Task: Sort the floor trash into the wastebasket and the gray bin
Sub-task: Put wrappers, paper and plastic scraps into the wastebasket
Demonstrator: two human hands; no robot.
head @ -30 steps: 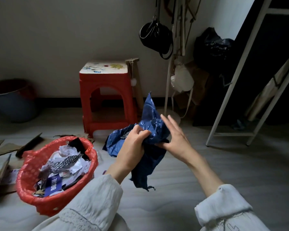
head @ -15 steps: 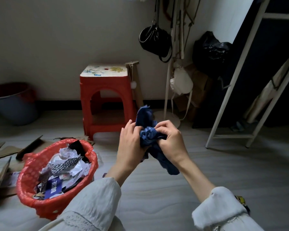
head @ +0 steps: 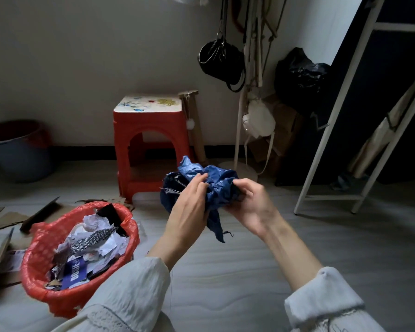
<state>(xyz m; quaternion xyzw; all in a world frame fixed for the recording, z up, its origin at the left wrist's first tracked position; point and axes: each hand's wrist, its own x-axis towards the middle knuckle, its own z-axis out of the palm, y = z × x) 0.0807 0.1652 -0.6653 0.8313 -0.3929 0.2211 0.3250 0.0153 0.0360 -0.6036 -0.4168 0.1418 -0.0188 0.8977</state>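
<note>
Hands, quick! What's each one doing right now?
Left hand: fingers pressing into the crumpled blue plastic bag, gripping it.
Right hand: fingers curled round the same bag, holding it.

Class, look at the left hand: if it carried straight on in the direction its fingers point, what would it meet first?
The left hand points up and right, its fingers already against the crumpled blue bag. So the bag comes first, and behind it probably the right hand gripping the other side, though depth is unclear.
</note>
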